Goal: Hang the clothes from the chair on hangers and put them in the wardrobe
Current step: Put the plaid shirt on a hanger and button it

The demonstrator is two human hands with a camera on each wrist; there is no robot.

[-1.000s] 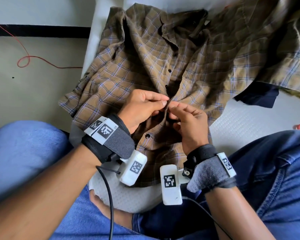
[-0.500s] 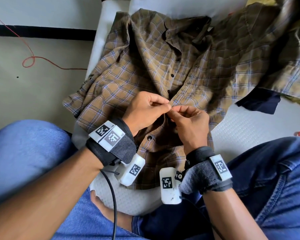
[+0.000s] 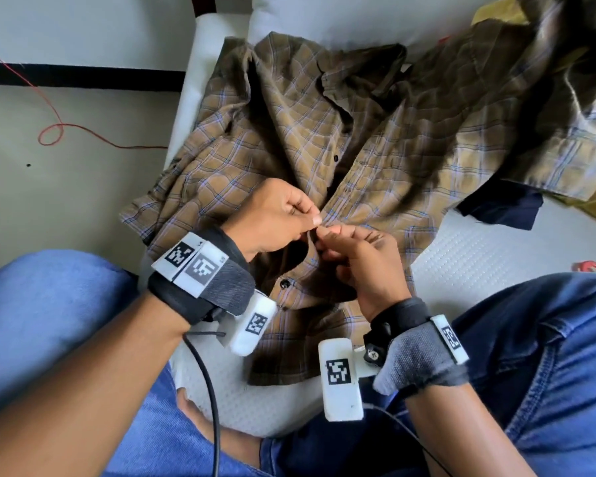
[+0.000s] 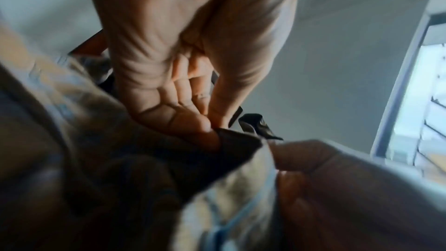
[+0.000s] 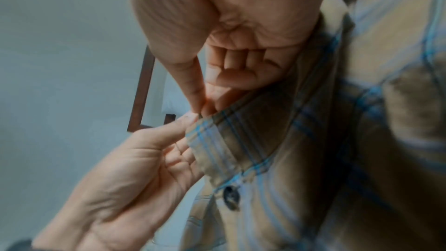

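Both hands [image 3: 319, 232] higher up shirt [image 3: 289, 132] placket.

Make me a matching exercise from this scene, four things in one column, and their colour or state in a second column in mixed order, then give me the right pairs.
Column one:
1. plaid shirt
2. red cord
3. dark navy garment
4. left hand

Column two:
A. looped on the floor
B. pinching the shirt's front edge, opposite the right hand
C. spread out on the white surface, brown and blue checks
D. peeking out from under the shirt's edge

Pairs: 1-C, 2-A, 3-D, 4-B
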